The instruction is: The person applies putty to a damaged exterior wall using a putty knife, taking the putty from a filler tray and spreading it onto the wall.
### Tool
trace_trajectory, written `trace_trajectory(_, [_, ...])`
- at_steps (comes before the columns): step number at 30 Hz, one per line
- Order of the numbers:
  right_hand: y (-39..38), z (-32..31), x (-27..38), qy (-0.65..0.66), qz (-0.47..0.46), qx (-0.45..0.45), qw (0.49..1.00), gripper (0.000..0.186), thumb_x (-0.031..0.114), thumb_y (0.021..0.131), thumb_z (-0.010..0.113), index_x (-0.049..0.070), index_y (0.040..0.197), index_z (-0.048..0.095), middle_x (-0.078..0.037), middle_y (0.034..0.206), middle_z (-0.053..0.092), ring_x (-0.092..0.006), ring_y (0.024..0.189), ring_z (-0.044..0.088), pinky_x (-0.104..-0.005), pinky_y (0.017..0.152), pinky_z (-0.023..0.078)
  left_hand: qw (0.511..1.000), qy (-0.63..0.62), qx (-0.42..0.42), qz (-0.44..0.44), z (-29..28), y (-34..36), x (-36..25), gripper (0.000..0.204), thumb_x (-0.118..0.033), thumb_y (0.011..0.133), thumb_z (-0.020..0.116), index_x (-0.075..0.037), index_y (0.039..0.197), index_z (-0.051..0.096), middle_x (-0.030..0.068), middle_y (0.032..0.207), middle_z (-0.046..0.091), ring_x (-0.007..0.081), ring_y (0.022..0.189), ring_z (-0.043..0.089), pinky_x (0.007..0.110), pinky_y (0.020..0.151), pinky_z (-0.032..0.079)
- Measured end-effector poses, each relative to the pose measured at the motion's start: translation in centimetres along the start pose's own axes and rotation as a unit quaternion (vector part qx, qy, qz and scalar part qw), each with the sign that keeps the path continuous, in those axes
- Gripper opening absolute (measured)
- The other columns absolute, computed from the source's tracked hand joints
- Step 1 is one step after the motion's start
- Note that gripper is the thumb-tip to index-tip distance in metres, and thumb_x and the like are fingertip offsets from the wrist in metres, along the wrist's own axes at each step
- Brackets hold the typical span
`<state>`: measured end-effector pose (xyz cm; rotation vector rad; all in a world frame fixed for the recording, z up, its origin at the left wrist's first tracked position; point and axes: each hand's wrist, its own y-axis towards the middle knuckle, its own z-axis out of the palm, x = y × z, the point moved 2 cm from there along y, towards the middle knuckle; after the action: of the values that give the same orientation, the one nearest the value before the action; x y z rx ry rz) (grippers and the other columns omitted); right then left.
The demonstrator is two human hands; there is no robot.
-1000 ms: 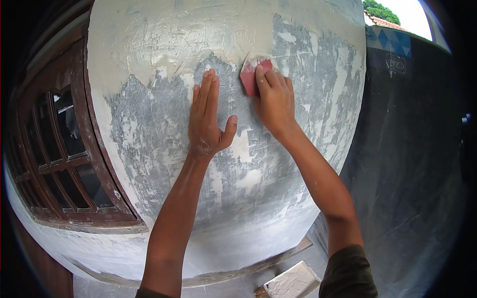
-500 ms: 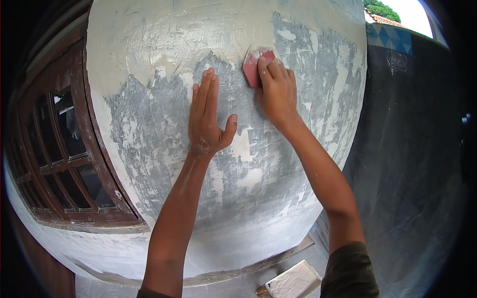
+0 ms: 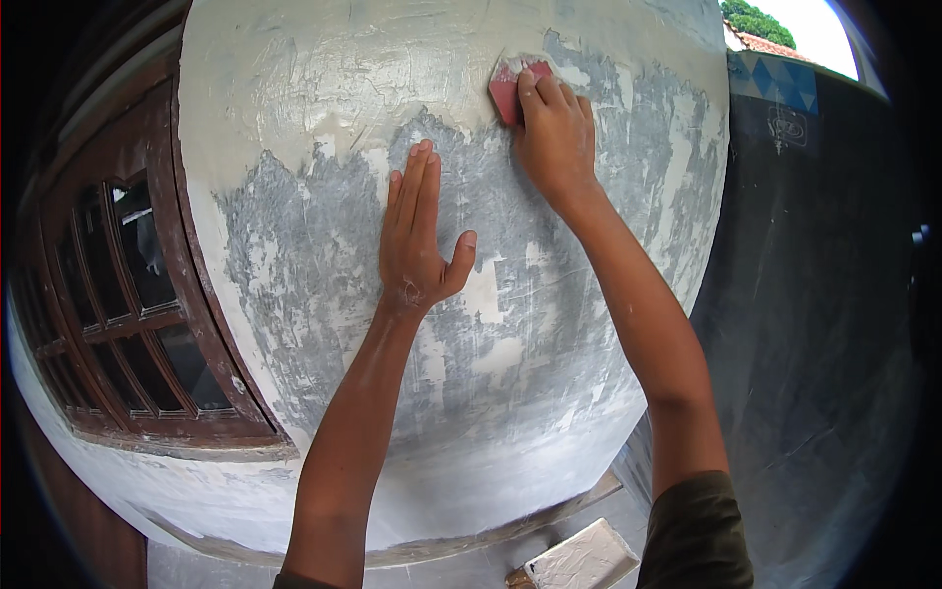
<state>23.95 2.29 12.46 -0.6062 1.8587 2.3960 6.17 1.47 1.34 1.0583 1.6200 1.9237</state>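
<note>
My right hand [image 3: 557,137] grips a flat red putty scraper [image 3: 508,95] and presses it to the wall [image 3: 314,245]. Pale, wet-looking filler clings to the scraper's upper edge. To its left, my left hand [image 3: 417,231] lies flat on the wall, fingers stretched upward and thumb out to the side. Smooth cream filler [image 3: 324,79] coats the wall's upper part. Below that, the surface is grey with white patches and a ragged border between the two. A whitish smear marks my left wrist.
A brown wooden window [image 3: 128,304] with dark panes is set at the left. On the floor at the lower right lies a pale tray of filler [image 3: 584,558] with a brown handle-like end. A dark wall [image 3: 814,294] stands along the right.
My right hand has slid the scraper upward and slightly right along the wall. The left hand keeps its place on the wall; the whole view has shifted slightly.
</note>
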Motion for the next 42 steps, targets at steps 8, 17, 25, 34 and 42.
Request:
trace_trajectory(8, [-2.7,-4.6,4.7,0.141,-0.021,0.031,0.989,0.045,-0.002,0.07,0.069,-0.001,0.114,0.065,-0.01,0.097,0.061,-0.0276,0.093,0.06,-0.0401,0.08,0.045,1.0,0.001,0.005,-0.003,-0.5,-0.2,0.1,0.075,-0.035,0.092,0.053,0.009,0.15,0.035,0.0292,0.155,0.038,0.0426,0.147,0.035,0.058,0.119,0.025])
trace_trajectory(17, [1.1,-0.2,2.4,0.019,-0.064,-0.027,0.997,0.033,0.002,0.078,0.063,-0.001,0.111,0.066,-0.011,0.097,0.062,-0.0272,0.092,0.062,-0.0399,0.079,0.046,1.0,-0.003,0.005,-0.001,-0.1,0.1,-0.1,0.075,-0.033,0.091,0.053,0.009,0.15,0.034,0.0297,0.155,0.038,0.0429,0.147,0.034,0.058,0.119,0.025])
trace_trajectory(25, [-2.2,-4.3,5.0,0.158,-0.023,0.032,0.987,0.042,-0.002,0.074,0.064,-0.001,0.115,0.065,-0.011,0.096,0.062,-0.0274,0.092,0.061,-0.04,0.08,0.046,1.0,-0.002,0.002,-0.005,-0.6,-0.2,0.1,0.073,-0.033,0.091,0.052,0.01,0.149,0.035,0.0297,0.154,0.039,0.043,0.147,0.035,0.058,0.119,0.026])
trace_trajectory(34, [-0.6,-0.5,1.7,0.008,-0.033,-0.016,0.999,0.038,0.002,0.079,0.062,-0.002,0.117,0.064,-0.01,0.097,0.062,-0.0275,0.094,0.061,-0.0408,0.082,0.044,1.0,0.0,-0.002,-0.003,0.0,0.0,0.0,0.074,-0.034,0.091,0.052,0.009,0.15,0.035,0.0293,0.155,0.038,0.0425,0.147,0.035,0.058,0.119,0.025])
trace_trajectory(42, [-2.6,-5.3,4.0,0.13,-0.01,0.028,0.991,0.048,-0.003,0.07,0.069,-0.001,0.117,0.064,-0.009,0.093,0.059,-0.0273,0.089,0.06,-0.0397,0.078,0.045,1.0,-0.002,0.0,-0.001,-0.4,-0.1,0.1,0.075,-0.036,0.092,0.053,0.009,0.15,0.035,0.0293,0.155,0.038,0.0429,0.147,0.035,0.058,0.119,0.025])
